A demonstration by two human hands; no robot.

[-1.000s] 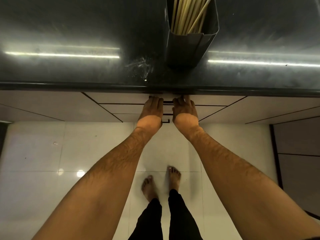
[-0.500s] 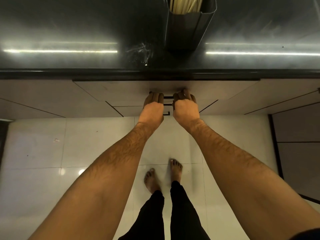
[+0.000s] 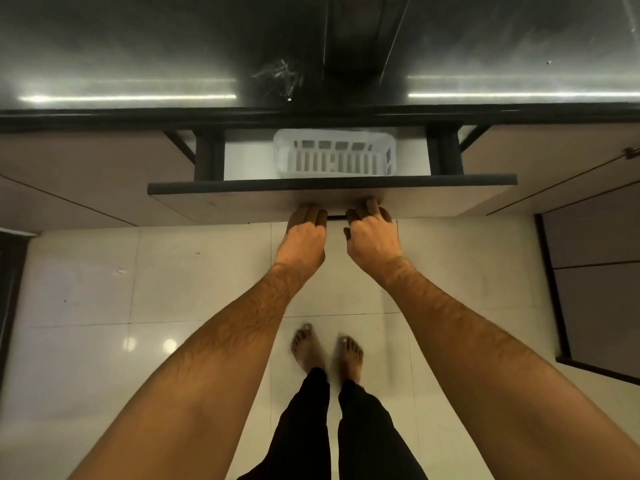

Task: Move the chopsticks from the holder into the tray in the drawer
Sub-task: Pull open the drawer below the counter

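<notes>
Drawer [image 3: 332, 197] is now sliding out; half a second back it was only cracked. You are curling your left hand [image 3: 304, 237], then your right hand [image 3: 372, 235], fingers clamped on the handle [image 3: 336, 218] between them. Beyond both hands the white tray [image 3: 334, 157] is showing, empty. Holder [image 3: 360, 32] is sitting farther beyond your right hand, chopsticks cropped out, so transfer is not yet starting

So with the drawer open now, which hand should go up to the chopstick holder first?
Probably the right. Both hands grip the drawer handle, but the right hand sits more directly below the holder on the countertop than the left hand.
</notes>
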